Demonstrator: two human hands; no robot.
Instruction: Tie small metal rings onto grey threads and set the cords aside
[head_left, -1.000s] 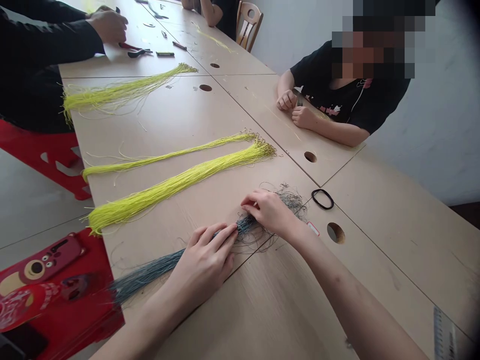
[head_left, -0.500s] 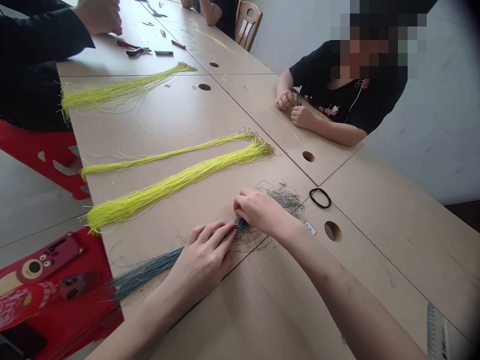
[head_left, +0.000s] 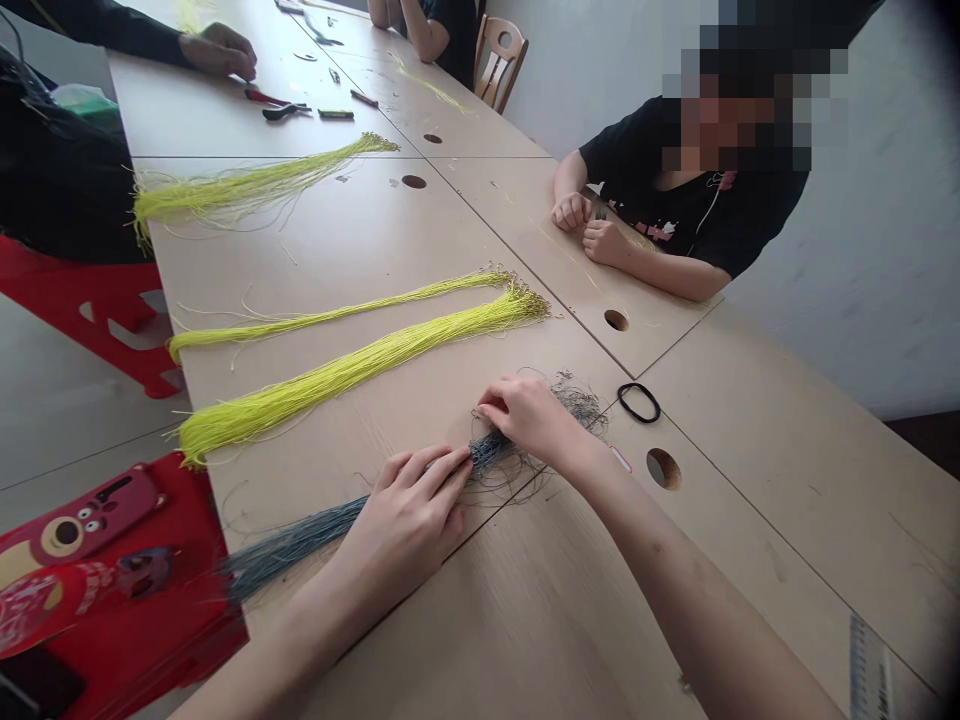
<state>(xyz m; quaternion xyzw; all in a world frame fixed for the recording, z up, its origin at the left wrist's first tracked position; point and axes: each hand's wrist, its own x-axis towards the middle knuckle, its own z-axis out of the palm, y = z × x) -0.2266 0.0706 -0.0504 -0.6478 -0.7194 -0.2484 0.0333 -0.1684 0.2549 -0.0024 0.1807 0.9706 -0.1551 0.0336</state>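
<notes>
Head view: left hand (head_left: 412, 505) clasps blue-grey bundle (head_left: 300, 545) on table (head_left: 547, 620); right hand (head_left: 526, 415) seemingly pinches fine strand (head_left: 472, 420); long part gathered straight, far end loose, not yet straightened

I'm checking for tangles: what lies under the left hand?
Blue-grey strands run under the left hand, showing on both sides of it. The stretch directly beneath is covered, so any tangles there can't be seen.
</notes>
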